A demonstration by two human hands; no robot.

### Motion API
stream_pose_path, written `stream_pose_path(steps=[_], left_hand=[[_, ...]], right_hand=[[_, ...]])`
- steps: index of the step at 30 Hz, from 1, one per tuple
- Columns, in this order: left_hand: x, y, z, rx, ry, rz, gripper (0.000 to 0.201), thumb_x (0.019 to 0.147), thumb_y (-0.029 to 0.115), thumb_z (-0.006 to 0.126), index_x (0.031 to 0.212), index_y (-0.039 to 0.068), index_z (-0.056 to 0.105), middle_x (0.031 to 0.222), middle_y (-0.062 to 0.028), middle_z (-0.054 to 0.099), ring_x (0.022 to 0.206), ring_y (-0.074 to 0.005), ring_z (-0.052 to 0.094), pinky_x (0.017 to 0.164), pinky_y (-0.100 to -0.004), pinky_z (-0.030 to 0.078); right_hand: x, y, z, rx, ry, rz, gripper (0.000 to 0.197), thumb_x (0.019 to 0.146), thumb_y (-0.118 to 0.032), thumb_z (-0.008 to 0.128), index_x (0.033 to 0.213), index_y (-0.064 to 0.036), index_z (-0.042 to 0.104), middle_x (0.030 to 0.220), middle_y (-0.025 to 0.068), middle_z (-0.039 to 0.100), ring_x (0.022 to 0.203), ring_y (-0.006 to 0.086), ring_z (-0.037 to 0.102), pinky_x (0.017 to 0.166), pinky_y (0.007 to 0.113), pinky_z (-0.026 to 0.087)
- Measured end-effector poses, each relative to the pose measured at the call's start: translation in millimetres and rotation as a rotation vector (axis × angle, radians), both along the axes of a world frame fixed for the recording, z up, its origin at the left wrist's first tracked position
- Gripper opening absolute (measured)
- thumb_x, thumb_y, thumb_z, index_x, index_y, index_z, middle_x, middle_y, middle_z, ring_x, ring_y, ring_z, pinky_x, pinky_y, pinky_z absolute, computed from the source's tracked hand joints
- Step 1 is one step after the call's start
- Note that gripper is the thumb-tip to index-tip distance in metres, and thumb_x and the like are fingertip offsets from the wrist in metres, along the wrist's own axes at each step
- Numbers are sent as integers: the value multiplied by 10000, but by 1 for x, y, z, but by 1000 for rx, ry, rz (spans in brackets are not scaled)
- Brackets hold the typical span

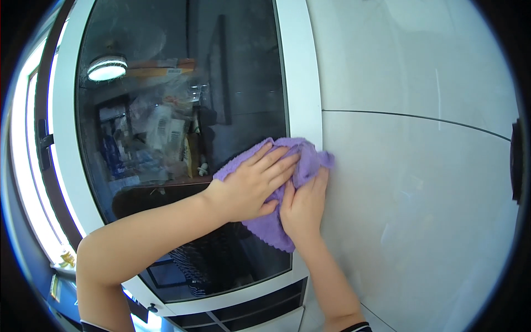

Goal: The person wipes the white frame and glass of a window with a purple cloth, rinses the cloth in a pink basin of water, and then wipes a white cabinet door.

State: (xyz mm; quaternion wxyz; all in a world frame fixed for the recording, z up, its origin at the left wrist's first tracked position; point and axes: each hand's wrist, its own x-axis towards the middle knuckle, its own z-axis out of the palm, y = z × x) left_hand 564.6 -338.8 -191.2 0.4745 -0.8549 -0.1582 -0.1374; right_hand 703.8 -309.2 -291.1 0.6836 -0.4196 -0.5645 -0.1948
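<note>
Holding a purple cloth (270, 229) with 2 hands at the centre of the frame, against a dark glass panel (249, 110) and the right side of its white frame (304, 66). Crumpled toward the top right, spread flatter toward the bottom, with 1 corner poking out past the white frame in front of the pale tiled wall (415, 193); impossible to tell whether touching the tiles there.

Left hand (246, 185) open, laid palm down over the left half of the cloth, fingers slightly apart and pointing to the upper right. Right hand (305, 210) just beside, at the cloth's lower right edge, fingers pointing up, thumb over the fabric; impossible to tell whether gripping or only pressing. Both forearms rising from the lower edge, with bits of dark sleeve (355, 327) at the bottom.

In the upper left of the glass, a bright lamp (107, 68); below, a jumble of pale packages (166, 133), reflected or behind the pane, hard to say. Along the left edge, a bright window (23, 149) with a dark handle (45, 141). Across the right half, a thin dark joint between tiles; at the far right rim, a dark object (516, 160), too cut off to identify.
</note>
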Motion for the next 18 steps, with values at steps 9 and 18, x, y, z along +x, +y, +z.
stream_pose_path(steps=[9,18], left_hand=[[12,17,91,323,-186,-115,589,797,307,569,1271,-36,502,1374,-195,473,1305,-344,415,1120,-472,286],[19,15,76,203,-179,-136,570,791,245,570,1275,-45,489,1365,-220,464,1313,-365,396,1133,-488,259]], right_hand=[[9,27,123,338,-68,-70,476,891,-195,521,1252,102,431,1347,302,407,1282,469,369,1046,479,360],[18,23,103,262,-72,-40,492,894,-224,537,1240,111,434,1368,311,388,1299,462,358,1071,473,334]])
